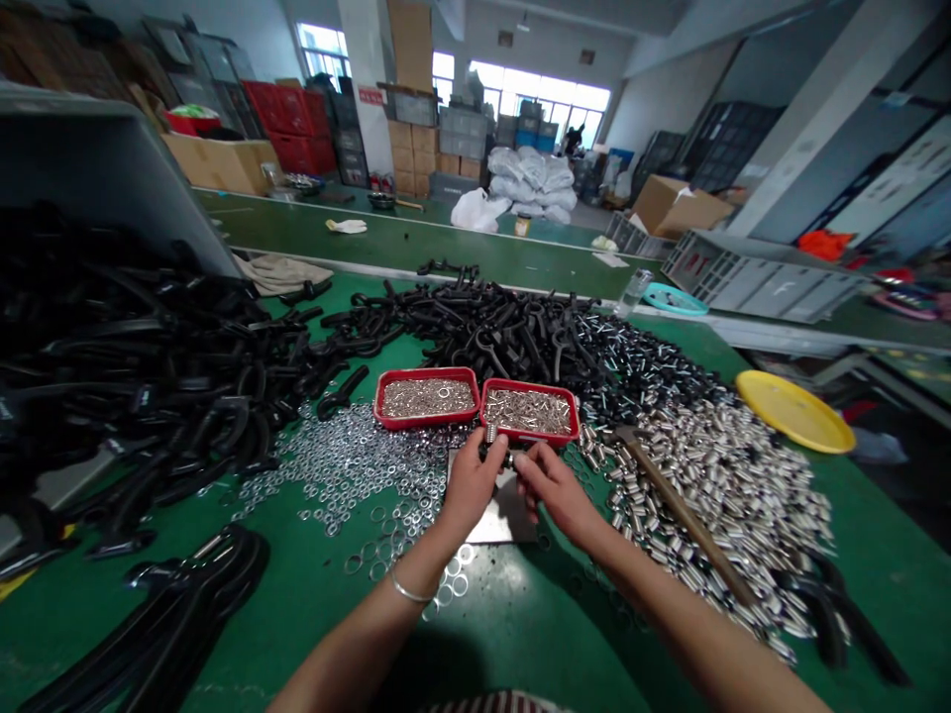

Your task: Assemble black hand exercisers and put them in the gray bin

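My left hand (474,477) is closed on a small metal part (490,434) with a ribbed, threaded look, its thumb and fingers pinched together. Close beside it, my right hand (548,480) has its fingers bent together at a small dark piece between the hands; its exact shape is too small to tell. Both hands are above a flat metal plate (501,515) on the green table. Just beyond them are two red trays, the left one (427,424) with tiny rings and the right one (572,416) with small pins.
Black handle-like parts (497,327) are heaped behind the trays and at the left. Washers (349,456) lie left, metal sleeves (743,475) right, under a hammer (690,520). A yellow plate (794,411) and grey crate (765,277) stand farther right.
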Demonstrator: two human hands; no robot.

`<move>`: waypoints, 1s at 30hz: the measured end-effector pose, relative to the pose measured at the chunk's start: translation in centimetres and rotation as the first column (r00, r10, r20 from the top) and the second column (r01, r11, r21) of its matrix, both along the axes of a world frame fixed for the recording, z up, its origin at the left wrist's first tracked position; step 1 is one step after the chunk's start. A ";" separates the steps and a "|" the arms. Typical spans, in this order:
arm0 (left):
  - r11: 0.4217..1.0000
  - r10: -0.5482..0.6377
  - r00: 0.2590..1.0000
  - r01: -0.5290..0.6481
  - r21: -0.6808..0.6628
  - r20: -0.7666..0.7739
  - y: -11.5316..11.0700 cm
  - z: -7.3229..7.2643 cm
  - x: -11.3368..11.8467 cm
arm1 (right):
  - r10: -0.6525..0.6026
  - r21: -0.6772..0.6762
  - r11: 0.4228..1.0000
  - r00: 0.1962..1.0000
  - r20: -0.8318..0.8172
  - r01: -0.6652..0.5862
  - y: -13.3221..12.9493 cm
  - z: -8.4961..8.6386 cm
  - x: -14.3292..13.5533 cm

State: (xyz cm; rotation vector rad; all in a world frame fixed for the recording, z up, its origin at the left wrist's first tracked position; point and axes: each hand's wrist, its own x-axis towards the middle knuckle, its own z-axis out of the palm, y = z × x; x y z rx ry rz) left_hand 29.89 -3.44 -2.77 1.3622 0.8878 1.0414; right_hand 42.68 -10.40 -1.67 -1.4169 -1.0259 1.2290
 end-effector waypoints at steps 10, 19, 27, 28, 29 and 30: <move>0.967 -0.093 0.993 0.108 0.230 -0.073 0.7 0.6 -0.7 | 0.300 -0.113 0.933 0.912 -0.281 -0.342 -0.8 0.5 0.7; 0.981 -0.126 0.990 0.134 0.138 -0.067 1.1 0.1 -0.8 | 0.120 0.007 0.992 0.945 0.304 -0.128 -0.8 -0.7 1.2; 0.968 -0.185 0.975 0.203 0.148 -0.125 0.6 -0.7 -1.8 | 0.199 -0.028 0.979 0.932 0.301 -0.200 -1.3 -0.7 1.1; 0.977 -0.160 0.982 0.172 0.124 -0.102 0.4 -0.8 -1.8 | 0.156 0.013 0.985 0.931 0.330 -0.170 -1.3 -0.7 1.0; 0.983 -0.138 0.988 0.146 0.116 -0.073 0.2 -0.8 -1.8 | 0.168 0.017 0.983 0.932 0.320 -0.183 -1.3 -0.7 1.0; 0.984 -0.123 0.991 0.128 0.127 -0.042 0.0 -0.7 -1.7 | 0.238 -0.019 0.970 0.933 0.271 -0.242 -1.3 -0.8 0.9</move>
